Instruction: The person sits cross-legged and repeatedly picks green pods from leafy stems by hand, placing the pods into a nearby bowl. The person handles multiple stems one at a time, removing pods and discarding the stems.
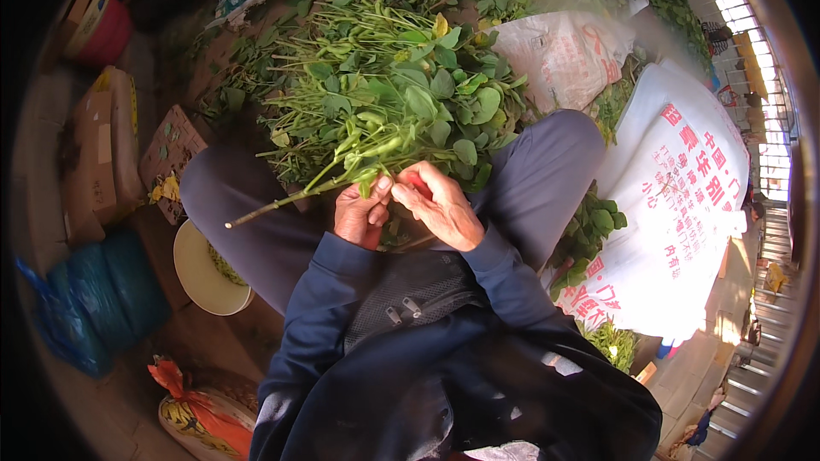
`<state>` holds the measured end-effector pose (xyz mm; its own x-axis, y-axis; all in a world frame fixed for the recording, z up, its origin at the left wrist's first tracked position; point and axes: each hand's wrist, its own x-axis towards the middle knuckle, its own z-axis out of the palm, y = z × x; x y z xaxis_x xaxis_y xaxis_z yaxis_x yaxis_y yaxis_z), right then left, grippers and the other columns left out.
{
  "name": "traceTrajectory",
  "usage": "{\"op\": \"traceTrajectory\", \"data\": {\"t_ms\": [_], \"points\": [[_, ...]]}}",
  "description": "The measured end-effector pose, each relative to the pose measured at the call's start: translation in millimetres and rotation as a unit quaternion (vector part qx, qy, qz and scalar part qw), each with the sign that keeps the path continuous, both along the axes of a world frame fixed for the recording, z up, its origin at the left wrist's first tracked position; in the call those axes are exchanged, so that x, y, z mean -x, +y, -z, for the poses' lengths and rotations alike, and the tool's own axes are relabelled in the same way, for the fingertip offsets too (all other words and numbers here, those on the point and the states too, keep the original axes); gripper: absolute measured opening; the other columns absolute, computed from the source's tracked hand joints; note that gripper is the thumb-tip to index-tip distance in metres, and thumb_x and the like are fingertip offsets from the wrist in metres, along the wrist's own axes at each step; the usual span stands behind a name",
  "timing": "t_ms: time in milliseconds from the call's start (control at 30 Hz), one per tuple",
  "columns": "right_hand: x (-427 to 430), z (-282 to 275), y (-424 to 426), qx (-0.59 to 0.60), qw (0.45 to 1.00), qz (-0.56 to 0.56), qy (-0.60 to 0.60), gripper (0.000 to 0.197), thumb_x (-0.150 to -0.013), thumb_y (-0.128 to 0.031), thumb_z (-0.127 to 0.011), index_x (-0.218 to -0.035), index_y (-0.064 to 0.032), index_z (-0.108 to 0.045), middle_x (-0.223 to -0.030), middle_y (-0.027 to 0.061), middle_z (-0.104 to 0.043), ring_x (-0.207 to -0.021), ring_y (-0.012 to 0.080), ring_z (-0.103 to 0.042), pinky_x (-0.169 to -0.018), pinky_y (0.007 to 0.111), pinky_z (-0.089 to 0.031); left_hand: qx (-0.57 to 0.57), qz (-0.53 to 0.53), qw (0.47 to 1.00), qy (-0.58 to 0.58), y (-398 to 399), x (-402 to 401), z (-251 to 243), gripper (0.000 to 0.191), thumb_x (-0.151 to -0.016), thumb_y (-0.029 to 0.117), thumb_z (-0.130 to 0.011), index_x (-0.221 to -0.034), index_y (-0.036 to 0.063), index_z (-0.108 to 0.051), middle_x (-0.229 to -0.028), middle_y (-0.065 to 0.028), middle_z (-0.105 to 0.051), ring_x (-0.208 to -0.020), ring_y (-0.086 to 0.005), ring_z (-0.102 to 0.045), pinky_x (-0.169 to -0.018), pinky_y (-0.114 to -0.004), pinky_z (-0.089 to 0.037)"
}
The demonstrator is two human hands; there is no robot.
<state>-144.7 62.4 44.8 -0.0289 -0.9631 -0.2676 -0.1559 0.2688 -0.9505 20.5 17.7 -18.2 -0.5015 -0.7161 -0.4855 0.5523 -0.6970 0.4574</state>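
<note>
My left hand (362,208) pinches a cut green-bean stalk (301,194), most likely soybean, whose bare end points left and down across my thigh. Plump green pods (383,146) hang from it just beyond my fingers. My right hand (442,205) meets the left at the fingertips, curled around a small red object (418,184) that is mostly hidden; what it is I cannot tell. Between my knees and beyond them lies a thick heap of leafy bean plants (410,89). By my left knee stands a cream bucket (192,282) with green pods (224,266) inside.
White printed sheeting (679,205) spreads along my right, and a woven sack (564,54) lies ahead. Cardboard (93,160), a blue plastic bundle (106,301) and a sack with an orange-red tie (205,419) stand on the left. Metal bars (769,307) line the far right.
</note>
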Motion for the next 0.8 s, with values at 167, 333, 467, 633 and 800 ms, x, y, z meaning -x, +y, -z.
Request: {"op": "traceTrajectory", "data": {"t_ms": [167,333,467,633,800], "points": [[1,-5,8,0.003,1.0,-0.025,0.004,0.024,-0.108,-0.019,-0.055,-0.121,0.0019,-0.06,-0.089,0.004,-0.064,-0.073,0.0094,-0.057,-0.066,0.026,-0.049,0.011,-0.007,1.0,0.007,-1,0,2,0.011,-0.095,0.013,-0.076,-0.094,0.0055,-0.068,-0.08,0.0006,-0.059,-0.053,-0.0048,-0.04,-0.052,-0.022,-0.032],[1,-3,10,0.036,0.999,-0.016,0.003,0.029,-0.108,-0.016,-0.056,-0.126,0.0054,-0.061,-0.087,0.0037,-0.067,-0.066,0.0081,-0.055,-0.063,0.025,-0.049,0.015,-0.022,1.0,-0.002,-1,1,5,0.011,-0.095,0.013,-0.076,-0.098,0.0047,-0.069,-0.08,0.0009,-0.06,-0.055,-0.005,-0.04,-0.053,-0.022,-0.032],[0,-4,11,0.031,0.999,-0.013,-0.023,0.03,-0.108,-0.014,-0.055,-0.129,0.0073,-0.06,-0.089,0.0039,-0.067,-0.066,0.0069,-0.054,-0.063,0.024,-0.048,0.028,-0.027,0.999,0.002,0,2,9,0.012,-0.096,0.013,-0.075,-0.1,0.0036,-0.069,-0.08,0.0004,-0.06,-0.054,-0.0052,-0.04,-0.052,-0.023,-0.031],[1,-3,8,-0.033,0.987,0.018,-0.159,0.028,-0.108,-0.015,-0.056,-0.125,0.0059,-0.062,-0.089,0.0013,-0.065,-0.067,0.004,-0.051,-0.061,0.021,-0.045,0.027,-0.008,0.998,0.061,0,0,9,0.011,-0.098,0.013,-0.073,-0.099,0.0034,-0.069,-0.077,-0.0001,-0.06,-0.05,-0.0056,-0.038,-0.049,-0.023,-0.029],[3,-5,7,-0.069,0.98,0.024,-0.183,0.024,-0.108,-0.015,-0.056,-0.122,0.0024,-0.063,-0.089,0.0,-0.064,-0.072,0.0016,-0.051,-0.063,0.02,-0.044,0.024,0.024,0.998,0.06,-1,-2,2,0.015,-0.098,0.017,-0.075,-0.096,0.0039,-0.068,-0.073,0.0002,-0.06,-0.049,-0.0051,-0.039,-0.046,-0.022,-0.028]]}}
